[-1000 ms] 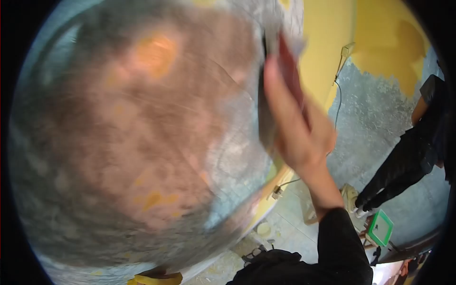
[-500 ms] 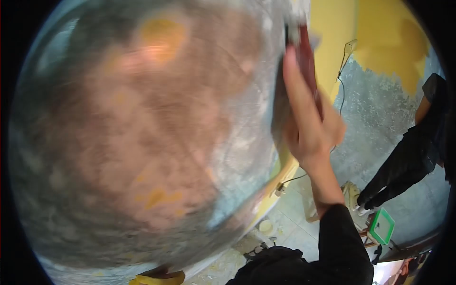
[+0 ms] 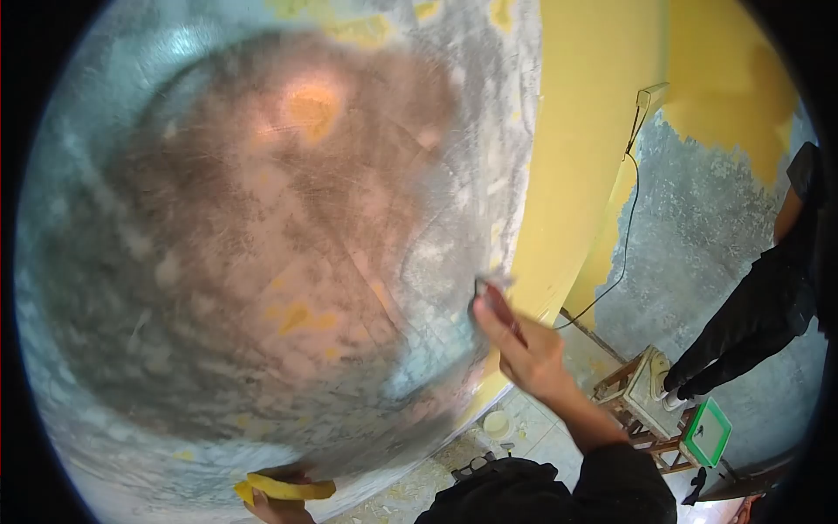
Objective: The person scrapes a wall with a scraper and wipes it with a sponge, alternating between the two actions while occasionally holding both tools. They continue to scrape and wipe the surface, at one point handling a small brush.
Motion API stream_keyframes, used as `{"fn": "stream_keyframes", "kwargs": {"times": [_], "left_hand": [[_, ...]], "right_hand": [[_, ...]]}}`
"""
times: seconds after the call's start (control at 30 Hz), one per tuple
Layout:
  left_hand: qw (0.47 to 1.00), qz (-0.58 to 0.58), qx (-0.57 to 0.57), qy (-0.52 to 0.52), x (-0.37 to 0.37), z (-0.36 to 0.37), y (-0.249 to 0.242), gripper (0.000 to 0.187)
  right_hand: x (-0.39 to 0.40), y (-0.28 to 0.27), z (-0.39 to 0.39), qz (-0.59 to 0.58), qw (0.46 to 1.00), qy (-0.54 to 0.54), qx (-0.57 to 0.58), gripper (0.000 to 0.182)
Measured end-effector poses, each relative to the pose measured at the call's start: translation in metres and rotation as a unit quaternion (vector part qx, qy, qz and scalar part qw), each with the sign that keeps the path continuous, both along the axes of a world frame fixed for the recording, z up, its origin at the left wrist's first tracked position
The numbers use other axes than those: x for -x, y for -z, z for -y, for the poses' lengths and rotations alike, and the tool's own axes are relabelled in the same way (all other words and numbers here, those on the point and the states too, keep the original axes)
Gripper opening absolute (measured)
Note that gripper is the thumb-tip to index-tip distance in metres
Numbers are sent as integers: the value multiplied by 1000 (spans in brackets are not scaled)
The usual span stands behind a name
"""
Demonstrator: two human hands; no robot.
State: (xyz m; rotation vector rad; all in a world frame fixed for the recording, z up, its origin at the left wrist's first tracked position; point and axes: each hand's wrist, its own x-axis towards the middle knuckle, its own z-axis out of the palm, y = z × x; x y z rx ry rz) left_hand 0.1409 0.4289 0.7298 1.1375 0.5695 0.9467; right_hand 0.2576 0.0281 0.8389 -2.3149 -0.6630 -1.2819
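The scraper [image 3: 504,314] with a dark red handle is gripped in my right hand [image 3: 532,360]. Its blade end is at the wall [image 3: 445,253], near the border where bare grey plaster meets yellow paint [image 3: 580,131]. At the bottom left, my left hand [image 3: 278,510] has its fingers round a curved yellow piece [image 3: 288,487], held against the lower wall; I cannot tell what kind of thing it is. Over the scraped wall surface lie scattered yellow paint patches [image 3: 301,319].
A person in dark clothes [image 3: 751,297] stands on a wooden stool [image 3: 655,393] at the right. Beside it is a green-rimmed tray [image 3: 707,432]. A cable [image 3: 630,218] hangs from a box [image 3: 650,94] on the wall. On the littered floor stands a pale tub [image 3: 497,425].
My right hand has moved down and left along the wall with the scraper. My left hand has come into view at the bottom, holding the yellow piece.
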Motion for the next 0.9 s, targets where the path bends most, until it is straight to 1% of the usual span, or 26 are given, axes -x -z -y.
{"fn": "stream_keyframes", "kwargs": {"times": [0.03, 0.07, 0.13, 0.17, 0.2, 0.23, 0.27, 0.3, 0.33, 0.37, 0.4, 0.43, 0.47, 0.5, 0.53, 0.57, 0.6, 0.63, 0.67, 0.73, 0.77, 0.83, 0.9], "left_hand": [[1000, -3, 2, 22, 1, 7, -9, 54], [999, -4, 4, 43, 0, 17, -19, 54], [998, 28, -2, 54, -3, 11, -10, 53], [997, 14, -9, 69, -2, 10, -9, 57], [998, 33, 2, 45, 0, 23, -22, 57], [998, 51, 13, 22, 2, 42, -42, 58], [988, 137, -65, 1, -1, 54, -56, 58], [965, 220, -139, -21, -6, 67, -70, 57], [931, 296, -209, -44, -9, 82, -85, 57], [902, 345, -216, -143, -21, 119, -129, 56], [864, 368, -235, -252, -38, 148, -172, 59], [821, 402, -297, -275, -55, 161, -191, 56], [821, 356, -377, -240, -69, 182, -209, 54], [809, 312, -455, -204, -82, 203, -227, 52], [770, 311, -532, -164, -113, 231, -251, 48], [752, 216, -619, -70, -116, 255, -267, 45], [709, 120, -694, 26, -118, 280, -283, 44], [668, 34, -741, 65, -111, 293, -285, 43], [612, -46, -782, 105, -104, 307, -287, 44], [558, 58, -827, -37, -124, 309, -241, 45], [544, 129, -822, -107, -144, 307, -211, 46], [484, 113, -868, -17, -152, 294, -160, 47], [436, 96, -894, 30, -145, 281, -106, 48]], "right_hand": [[17, 22, 5, -108, 994, -22, -12, 46], [31, 41, 4, -120, 990, -34, -58, 46], [47, 76, 2, -138, 979, -48, -141, 45], [54, 93, 3, -146, 972, -47, -177, 43], [59, 102, 6, -154, 964, -44, -212, 42], [66, 106, 12, -164, 962, -42, -215, 41], [70, 108, 18, -173, 960, -38, -216, 40], [72, 109, 24, -182, 959, -33, -216, 39], [72, 108, 31, -180, 955, -32, -232, 38], [71, 104, 35, -172, 956, -22, -238, 38], [70, 100, 40, -169, 955, -12, -243, 38], [71, 95, 44, -168, 954, -3, -247, 39], [71, 90, 46, -166, 953, -8, -254, 37], [74, 87, 50, -156, 956, -2, -250, 38], [74, 84, 52, -143, 958, 3, -248, 38], [73, 82, 52, -130, 960, 6, -249, 39], [73, 83, 52, -122, 954, 9, -274, 39], [74, 86, 52, -124, 950, 16, -286, 38], [76, 89, 51, -123, 947, 18, -296, 37], [75, 94, 51, -128, 941, 20, -314, 35], [74, 95, 51, -135, 937, 21, -322, 34], [78, 100, 54, -153, 931, 15, -332, 33], [73, 104, 57, -160, 925, -4, -343, 34]]}}
